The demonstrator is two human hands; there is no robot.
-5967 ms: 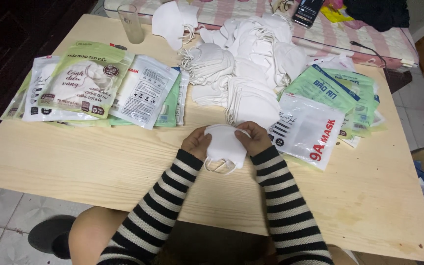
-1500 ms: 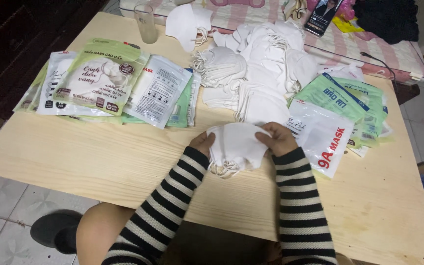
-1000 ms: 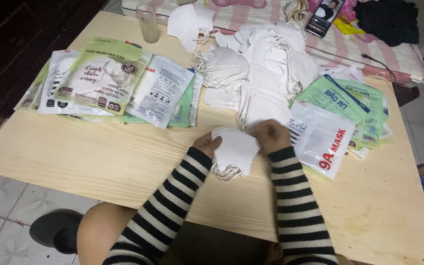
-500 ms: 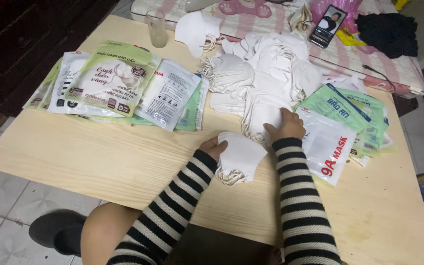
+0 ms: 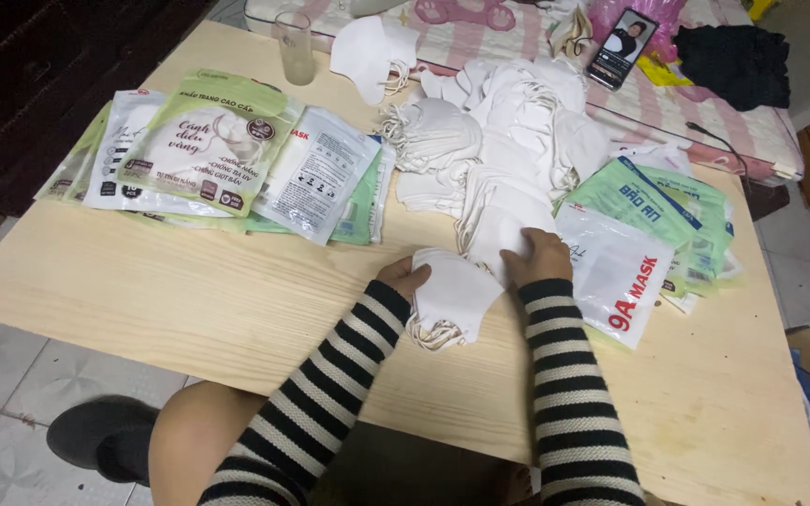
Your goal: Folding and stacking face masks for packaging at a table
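While the person sits at the table [image 5: 189, 309], both hands work near the middle of it. From the head view, the left hand [image 5: 403, 277] holds a small stack of white masks [image 5: 450, 295], fingers closed on its left edge. The stack lies flat on the wood, near the person. The right hand [image 5: 538, 258] rests on the near end of the big mask pile [image 5: 508, 159], fingers bent on the top mask; I cannot tell if it grips it. Packets [image 5: 208, 155] lie far left, and more bags [image 5: 616, 276] lie on the right. A glass [image 5: 295, 47] stands at the far edge. To do this well, I think the right hand should lift just one mask and lay it square on the stack, straps tucked.
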